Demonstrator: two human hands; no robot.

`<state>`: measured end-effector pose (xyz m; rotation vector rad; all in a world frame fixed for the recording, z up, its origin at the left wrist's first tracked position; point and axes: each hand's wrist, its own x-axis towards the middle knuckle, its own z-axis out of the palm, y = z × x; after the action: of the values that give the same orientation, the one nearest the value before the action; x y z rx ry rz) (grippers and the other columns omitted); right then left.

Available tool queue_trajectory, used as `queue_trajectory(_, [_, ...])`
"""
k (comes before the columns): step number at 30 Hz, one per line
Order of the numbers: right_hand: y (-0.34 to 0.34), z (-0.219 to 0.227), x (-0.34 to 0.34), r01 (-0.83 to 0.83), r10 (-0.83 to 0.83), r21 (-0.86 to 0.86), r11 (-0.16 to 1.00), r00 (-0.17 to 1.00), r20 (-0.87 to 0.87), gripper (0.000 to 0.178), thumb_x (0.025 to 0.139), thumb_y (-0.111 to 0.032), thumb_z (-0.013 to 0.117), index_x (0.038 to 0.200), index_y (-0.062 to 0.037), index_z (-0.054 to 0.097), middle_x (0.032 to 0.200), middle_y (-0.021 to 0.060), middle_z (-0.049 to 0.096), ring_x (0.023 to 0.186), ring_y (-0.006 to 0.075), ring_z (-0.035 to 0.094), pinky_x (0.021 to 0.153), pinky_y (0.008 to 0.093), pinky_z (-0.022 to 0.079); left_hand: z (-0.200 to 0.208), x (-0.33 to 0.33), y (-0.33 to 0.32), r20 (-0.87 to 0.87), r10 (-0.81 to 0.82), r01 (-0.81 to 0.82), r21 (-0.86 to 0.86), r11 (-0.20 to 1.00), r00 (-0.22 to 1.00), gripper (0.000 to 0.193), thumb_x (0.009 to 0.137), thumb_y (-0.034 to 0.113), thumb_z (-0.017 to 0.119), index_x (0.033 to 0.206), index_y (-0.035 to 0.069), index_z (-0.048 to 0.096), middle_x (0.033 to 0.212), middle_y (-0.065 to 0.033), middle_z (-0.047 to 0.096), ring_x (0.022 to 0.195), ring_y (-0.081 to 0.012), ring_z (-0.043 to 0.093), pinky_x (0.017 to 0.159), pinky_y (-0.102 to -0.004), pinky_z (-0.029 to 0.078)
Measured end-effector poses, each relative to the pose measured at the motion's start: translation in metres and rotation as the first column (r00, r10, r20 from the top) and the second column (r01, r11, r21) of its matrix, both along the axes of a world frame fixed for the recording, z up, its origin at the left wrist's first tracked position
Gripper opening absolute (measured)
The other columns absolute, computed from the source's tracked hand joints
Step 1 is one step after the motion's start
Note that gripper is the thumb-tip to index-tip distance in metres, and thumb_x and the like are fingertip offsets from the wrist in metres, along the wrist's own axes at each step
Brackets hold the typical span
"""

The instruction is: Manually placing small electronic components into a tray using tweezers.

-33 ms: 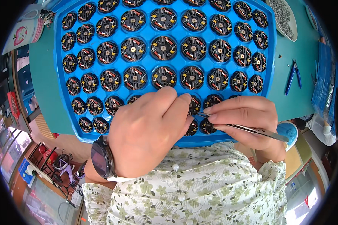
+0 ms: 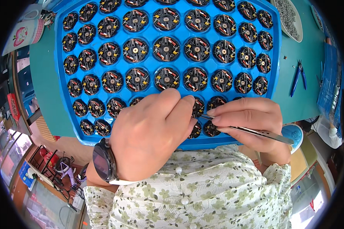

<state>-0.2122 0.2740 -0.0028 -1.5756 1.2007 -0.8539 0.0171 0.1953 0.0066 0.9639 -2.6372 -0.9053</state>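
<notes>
A large blue tray (image 2: 59,76) holds rows of round black parts (image 2: 166,49), each carrying small red, yellow and copper-coloured pieces. My right hand (image 2: 252,120) grips metal tweezers (image 2: 256,131) between thumb and fingers. Their tips point left, touching or very near a round part (image 2: 198,107) in the tray's near rows. Over the near middle of the tray, my left hand (image 2: 149,129) is closed, its fingers curled down beside that same part. What its fingertips hold, if anything, is hidden beneath the hand. Both hands cover some of the near round parts.
Blue-handled pliers (image 2: 299,78) lie on the green tabletop (image 2: 290,103) right of the tray. A white dish (image 2: 288,19) of small metal bits stands at the back right. A blue round lid (image 2: 293,135) sits beside my right wrist. A patterned container (image 2: 28,32) stands at far left.
</notes>
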Motion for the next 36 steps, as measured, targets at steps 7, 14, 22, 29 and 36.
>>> queue_trajectory(7, [-0.008,-0.002,0.01,0.044,-0.046,0.044,0.998,0.998,0.048,0.02,0.076,0.004,0.075,0.095,0.0016,0.078,0.1,0.0178,0.077,0.086,0.0265,0.076,0.073,0.0325,0.06,-0.001,0.008,-0.01,-0.024,-0.002,0.002,0.018,1.0,1.0,0.038,0.071,0.014,0.086,0.105,0.007,0.072,0.085,-0.0066,0.062,0.068,-0.0263,0.064,0.057,-0.0372,0.051])
queue_trajectory(14, [-0.012,-0.001,0.012,0.055,-0.06,0.098,0.994,0.996,0.059,0.02,0.075,0.005,0.075,0.094,0.001,0.078,0.099,0.0182,0.077,0.085,0.0257,0.076,0.073,0.0322,0.061,-0.002,0.011,-0.013,-0.033,-0.005,0.005,0.025,1.0,0.999,0.038,0.071,0.015,0.086,0.105,0.007,0.072,0.085,-0.0063,0.063,0.068,-0.0262,0.064,0.057,-0.0368,0.05])
queue_trajectory(22, [-0.011,-0.002,0.01,0.059,-0.067,0.109,0.992,0.995,0.068,0.019,0.076,0.004,0.075,0.094,0.0006,0.079,0.099,0.019,0.077,0.083,0.026,0.076,0.072,0.0316,0.061,-0.003,0.012,-0.016,-0.05,-0.009,0.01,0.033,0.999,0.999,0.037,0.071,0.017,0.087,0.104,0.007,0.073,0.084,-0.0067,0.063,0.067,-0.0262,0.063,0.056,-0.0368,0.05])
queue_trajectory(29, [-0.013,-0.002,0.009,0.048,-0.056,0.103,0.993,0.996,0.069,0.02,0.076,0.004,0.074,0.095,0.0003,0.079,0.099,0.0187,0.077,0.084,0.0259,0.076,0.072,0.0317,0.061,-0.004,0.011,-0.017,-0.043,-0.007,0.01,0.066,0.998,0.999,0.037,0.072,0.017,0.087,0.104,0.007,0.073,0.082,-0.0069,0.063,0.067,-0.0262,0.063,0.056,-0.0365,0.049])
queue_trajectory(36, [-0.013,-0.005,0.008,0.046,-0.055,0.108,0.993,0.995,0.078,0.017,0.078,0.002,0.075,0.094,-0.0002,0.079,0.097,0.019,0.077,0.082,0.026,0.076,0.07,0.0315,0.061,-0.004,0.012,-0.019,-0.051,0.0,0.004,0.071,0.997,0.999,0.035,0.072,0.016,0.087,0.104,0.007,0.073,0.082,-0.0066,0.063,0.066,-0.0258,0.063,0.056,-0.0366,0.05])
